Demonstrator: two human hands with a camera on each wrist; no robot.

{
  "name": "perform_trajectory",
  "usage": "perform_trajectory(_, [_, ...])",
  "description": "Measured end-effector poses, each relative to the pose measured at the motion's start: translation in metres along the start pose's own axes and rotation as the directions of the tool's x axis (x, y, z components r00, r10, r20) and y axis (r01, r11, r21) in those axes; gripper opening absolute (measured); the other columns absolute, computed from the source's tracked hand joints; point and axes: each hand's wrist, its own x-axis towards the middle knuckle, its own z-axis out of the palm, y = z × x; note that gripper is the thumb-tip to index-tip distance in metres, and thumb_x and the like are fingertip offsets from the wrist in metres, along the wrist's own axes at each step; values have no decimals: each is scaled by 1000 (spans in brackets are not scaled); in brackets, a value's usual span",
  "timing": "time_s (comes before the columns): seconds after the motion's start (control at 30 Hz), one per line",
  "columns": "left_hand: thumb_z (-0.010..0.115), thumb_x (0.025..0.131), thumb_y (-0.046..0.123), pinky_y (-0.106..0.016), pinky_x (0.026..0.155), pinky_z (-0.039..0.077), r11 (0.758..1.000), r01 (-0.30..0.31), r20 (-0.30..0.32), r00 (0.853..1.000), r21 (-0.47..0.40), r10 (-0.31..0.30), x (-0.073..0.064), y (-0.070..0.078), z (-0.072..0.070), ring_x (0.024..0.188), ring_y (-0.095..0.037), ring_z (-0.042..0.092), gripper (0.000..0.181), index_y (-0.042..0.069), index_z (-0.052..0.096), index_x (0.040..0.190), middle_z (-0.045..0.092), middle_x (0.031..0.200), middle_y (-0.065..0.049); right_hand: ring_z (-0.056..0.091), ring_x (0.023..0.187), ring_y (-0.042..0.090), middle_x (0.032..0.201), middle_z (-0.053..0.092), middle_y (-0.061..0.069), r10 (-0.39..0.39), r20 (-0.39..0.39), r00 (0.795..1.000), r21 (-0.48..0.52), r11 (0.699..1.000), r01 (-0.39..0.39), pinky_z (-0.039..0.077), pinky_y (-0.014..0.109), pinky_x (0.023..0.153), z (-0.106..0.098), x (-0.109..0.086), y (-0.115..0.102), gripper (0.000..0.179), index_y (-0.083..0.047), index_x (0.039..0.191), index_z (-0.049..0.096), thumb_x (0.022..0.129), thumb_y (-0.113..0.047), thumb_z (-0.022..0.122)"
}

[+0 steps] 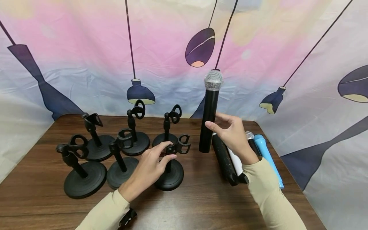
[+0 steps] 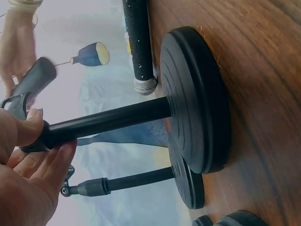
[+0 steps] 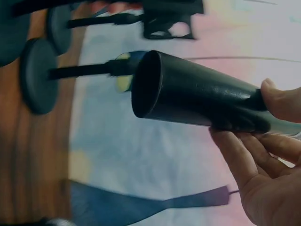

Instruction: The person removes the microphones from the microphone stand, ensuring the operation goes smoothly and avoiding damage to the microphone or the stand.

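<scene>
My left hand [image 1: 148, 167] grips a black desktop microphone stand [image 1: 171, 179] near the top of its pole, just below the clip [image 1: 184, 144]. In the left wrist view the thumb and fingers lie around the joint at the top of the pole [image 2: 110, 117], and the round base rests on the table. A black microphone [image 1: 209, 118] with a silver mesh head is held nearly upright in my right hand [image 1: 234, 134], head up, to the right of the clip and apart from it. The right wrist view shows the microphone's lower end [image 3: 183, 92] pinched between thumb and fingers.
Several more black stands with clips stand to the left and behind, one at the front left [image 1: 86, 179]. On the right lie a speckled black microphone [image 1: 222, 156], a white one [image 1: 236, 163], a silver-headed black one [image 1: 253, 143] and a blue one [image 1: 268, 156]. A printed curtain [image 1: 172, 48] hangs behind the table.
</scene>
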Motion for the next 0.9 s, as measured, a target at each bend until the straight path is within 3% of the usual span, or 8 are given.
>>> perform_trajectory(0.17, [74, 94, 14, -25, 57, 44, 999, 31, -6, 999, 15, -31, -2, -3, -5, 62, -2, 51, 41, 4, 62, 131, 71, 94, 2, 73, 96, 23, 120, 71, 13, 129, 49, 991, -128, 984, -121, 59, 39, 78, 8, -4, 23, 46, -5, 128, 69, 91, -30, 80])
perform_trajectory(0.27, [74, 94, 13, -26, 57, 43, 999, 46, -3, 999, 19, -46, -3, -5, -7, 60, -3, 48, 41, 4, 62, 132, 70, 93, 2, 74, 89, 25, 109, 74, 14, 159, 66, 985, -189, 971, -144, 59, 40, 73, 13, -5, 35, 47, -3, 127, 70, 91, -31, 80])
perform_trajectory(0.43, [74, 94, 13, -26, 55, 41, 998, 64, 1, 998, 22, -64, -3, -8, -11, 55, -4, 42, 40, 6, 62, 132, 70, 93, 4, 74, 87, 25, 106, 74, 18, 218, 89, 972, -272, 944, -187, 59, 38, 73, 20, -10, 54, 48, 3, 124, 70, 90, -30, 80])
perform_trajectory(0.57, [74, 94, 13, -26, 56, 41, 997, 65, -5, 998, 28, -65, -3, -9, -13, 57, -4, 43, 39, 8, 63, 131, 70, 93, 4, 73, 81, 21, 98, 75, 15, 266, 98, 959, -369, 905, -213, 59, 36, 72, 26, -14, 70, 47, 4, 119, 72, 89, -32, 81])
perform_trajectory(0.73, [74, 94, 13, -26, 56, 41, 998, 59, -7, 998, 25, -59, -3, -10, -15, 58, -5, 44, 38, 9, 63, 130, 71, 94, 3, 64, 68, 15, 79, 72, 3, 287, 87, 954, -483, 850, -211, 53, 33, 65, 32, -18, 85, 38, 0, 99, 77, 86, -36, 82])
perform_trajectory(0.9, [74, 94, 13, -26, 58, 43, 998, 53, -12, 999, 24, -52, -4, -10, -16, 62, -5, 49, 38, 8, 63, 130, 71, 95, 2, 63, 66, 15, 75, 70, 1, 347, 75, 935, -564, 788, -248, 52, 34, 63, 34, -21, 91, 39, -3, 91, 77, 84, -41, 83])
